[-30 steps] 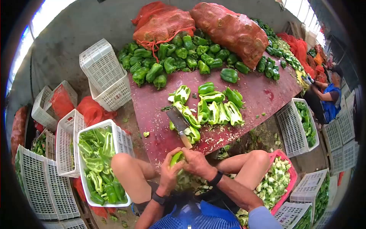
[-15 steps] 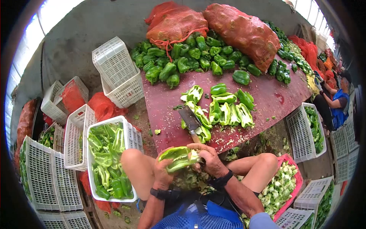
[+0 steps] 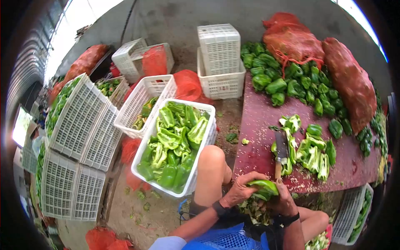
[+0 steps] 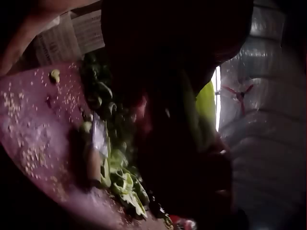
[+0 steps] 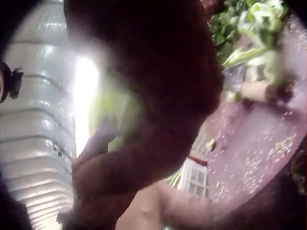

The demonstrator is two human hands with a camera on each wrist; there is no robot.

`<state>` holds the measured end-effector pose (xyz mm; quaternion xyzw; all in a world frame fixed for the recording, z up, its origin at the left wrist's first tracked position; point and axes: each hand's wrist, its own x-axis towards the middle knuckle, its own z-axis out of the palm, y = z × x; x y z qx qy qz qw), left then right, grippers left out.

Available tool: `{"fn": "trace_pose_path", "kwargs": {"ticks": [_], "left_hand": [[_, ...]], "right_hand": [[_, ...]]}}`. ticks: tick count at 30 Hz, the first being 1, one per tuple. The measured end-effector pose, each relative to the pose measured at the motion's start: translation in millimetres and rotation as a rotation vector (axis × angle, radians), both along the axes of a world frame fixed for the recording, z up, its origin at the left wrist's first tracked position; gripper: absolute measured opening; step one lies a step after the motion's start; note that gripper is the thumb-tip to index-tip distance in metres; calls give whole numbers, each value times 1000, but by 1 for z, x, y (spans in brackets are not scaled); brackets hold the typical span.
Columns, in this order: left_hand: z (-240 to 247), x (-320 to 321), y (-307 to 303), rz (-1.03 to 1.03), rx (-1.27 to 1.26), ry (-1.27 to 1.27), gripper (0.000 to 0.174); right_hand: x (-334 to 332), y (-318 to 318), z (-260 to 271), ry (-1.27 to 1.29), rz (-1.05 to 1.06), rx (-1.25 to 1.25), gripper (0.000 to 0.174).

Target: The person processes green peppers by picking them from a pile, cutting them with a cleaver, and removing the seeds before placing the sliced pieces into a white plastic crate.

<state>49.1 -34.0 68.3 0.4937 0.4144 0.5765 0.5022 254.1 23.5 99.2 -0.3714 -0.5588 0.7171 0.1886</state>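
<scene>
In the head view a cut green bell pepper piece [image 3: 266,186] is held over the lap, near the table's front edge. My left hand [image 3: 240,191] grips it from the left, fingers curled round its side. From the right, my right hand [image 3: 285,202] holds it as well, thumb up along its edge. Green of the pepper also shows behind the dark, blurred left hand in the left wrist view. A cleaver [image 3: 281,148] lies on the red table [image 3: 260,125], handle toward me. Halved peppers [image 3: 317,160] lie beside its blade.
A white crate [image 3: 139,160] full of halved peppers stands left of my knee. More crates [image 3: 71,183] are stacked further left. Whole peppers [image 3: 277,86] and red mesh sacks [image 3: 348,83] fill the table's back. A red tub [image 3: 323,241] of pale scraps is at lower right.
The head view has swung left, toward the crate of halved peppers. Both hands turned the opened pepper; its pale core, seen at my right fingers half a second ago, no longer shows.
</scene>
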Motion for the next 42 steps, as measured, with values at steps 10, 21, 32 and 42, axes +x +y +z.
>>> {"fn": "trace_pose_path", "kwargs": {"ticks": [10,21,32,42], "left_hand": [[96,-68,-23,293,-336,89,58],[77,-231,-127,930,12,-434,41],[-74,-304,-162,904,-469,1290,47],[-114,-269,-165,790,-732,1572,51]], "right_hand": [[-99,-6,31,-165,-77,971,61],[-176,-22,48,165,181,565,40],[-145,7,35,69,19,42,28],[-151,8,27,-30,91,51,27]]}}
